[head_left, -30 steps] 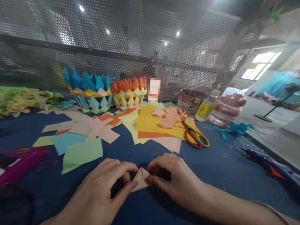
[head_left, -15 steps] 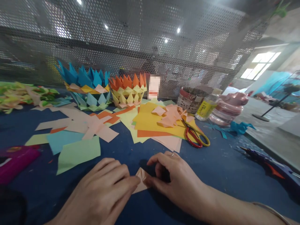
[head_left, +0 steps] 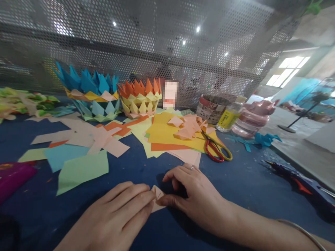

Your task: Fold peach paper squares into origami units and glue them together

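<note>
A small folded piece of peach paper lies on the dark blue tabletop between my hands, with a pointed top and a crease down its middle. My left hand covers its left side, fingers together and pressing it against the table. From the other side my right hand holds its right edge under the thumb, while the other fingers curl above. Part of the paper is hidden by my fingertips. Beyond my hands lie a stack of yellow and orange paper, folded peach pieces and red-and-yellow-handled scissors.
Cut paper strips and a green sheet lie left. Behind stand a blue folded-paper basket, an orange-and-yellow one, a round container, a clear bottle and a pink bottle. A glue gun rests right.
The fingers of my left hand have flattened and slid further over the folded paper. My right thumb has moved slightly left onto it. The whole view has shifted a little.
</note>
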`<act>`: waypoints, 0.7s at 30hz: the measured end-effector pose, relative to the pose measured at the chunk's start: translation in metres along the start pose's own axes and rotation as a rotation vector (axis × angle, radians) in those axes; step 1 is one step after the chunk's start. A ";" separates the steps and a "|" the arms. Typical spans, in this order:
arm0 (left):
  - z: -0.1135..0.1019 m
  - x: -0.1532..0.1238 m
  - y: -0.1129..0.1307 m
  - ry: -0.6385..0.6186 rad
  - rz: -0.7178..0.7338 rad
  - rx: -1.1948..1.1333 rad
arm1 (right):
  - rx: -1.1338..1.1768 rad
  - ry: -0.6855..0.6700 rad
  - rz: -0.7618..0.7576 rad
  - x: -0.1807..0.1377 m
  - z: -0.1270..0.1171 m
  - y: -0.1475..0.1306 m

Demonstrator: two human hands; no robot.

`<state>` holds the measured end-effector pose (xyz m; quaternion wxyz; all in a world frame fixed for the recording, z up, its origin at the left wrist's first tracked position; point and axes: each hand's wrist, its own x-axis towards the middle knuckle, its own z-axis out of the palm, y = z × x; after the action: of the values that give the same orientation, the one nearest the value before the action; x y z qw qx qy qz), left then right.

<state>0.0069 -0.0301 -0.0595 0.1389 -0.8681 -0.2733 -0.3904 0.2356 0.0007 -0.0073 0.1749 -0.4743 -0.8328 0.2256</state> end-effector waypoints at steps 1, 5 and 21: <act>0.001 -0.002 0.000 0.005 -0.009 0.000 | 0.001 -0.003 0.002 0.000 0.000 0.000; 0.003 -0.013 0.001 -0.025 -0.015 -0.002 | 0.001 -0.010 0.001 0.001 -0.001 -0.002; -0.006 -0.001 0.007 0.016 -0.041 -0.088 | 0.083 -0.068 -0.165 0.002 -0.010 0.010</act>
<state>0.0071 -0.0392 -0.0560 0.0949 -0.8645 -0.2726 -0.4115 0.2468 0.0085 -0.0045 0.1841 -0.3884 -0.8646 0.2603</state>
